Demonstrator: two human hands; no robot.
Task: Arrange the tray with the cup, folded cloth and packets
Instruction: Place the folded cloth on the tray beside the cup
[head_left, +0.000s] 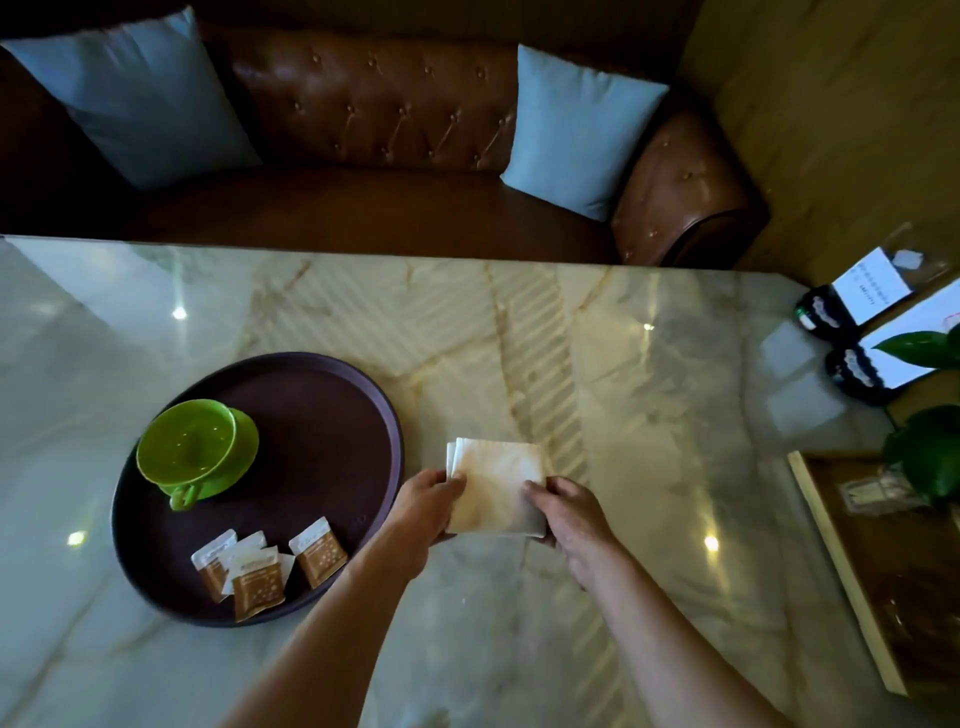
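Note:
A round dark brown tray (332, 410) lies on the marble table at the left. On it a green cup (187, 441) sits on a green saucer, tipped toward me, and several brown-and-white packets (265, 564) lie near the tray's front rim. Just right of the tray, a folded white cloth (496, 480) rests over the table. My left hand (428, 499) grips its left edge and my right hand (566, 512) grips its lower right edge. Both forearms reach in from the bottom.
The marble table (649, 364) is glossy with light reflections. A brown leather sofa (395, 119) with two light blue cushions stands behind it. At the right are two dark stands with white cards (878, 283), green plant leaves (924, 447) and a wooden tray (852, 566).

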